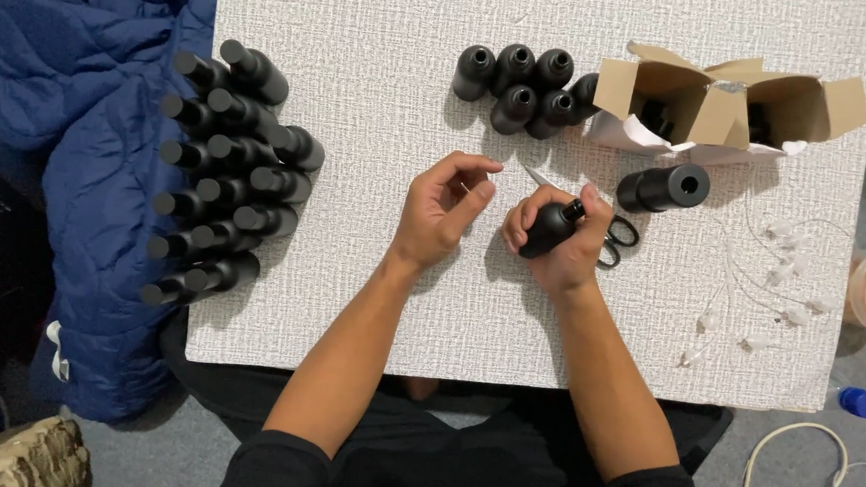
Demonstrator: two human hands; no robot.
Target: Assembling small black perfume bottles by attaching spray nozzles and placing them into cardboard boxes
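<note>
- The right hand (563, 243) is wrapped around a small black bottle (546, 230), held tilted just above the white textured worktop (369, 300), near its middle.
- The left hand (442, 209) hovers just beside it, fingers curled and pinched; it may hold something tiny, but I cannot tell.
- Black-handled scissors (616, 237) lie under the right hand.
- 6 open black bottles (523, 84) stand near a torn cardboard box (722, 106).
- Capped bottles (227, 171) lie in rows at the left edge.
</note>
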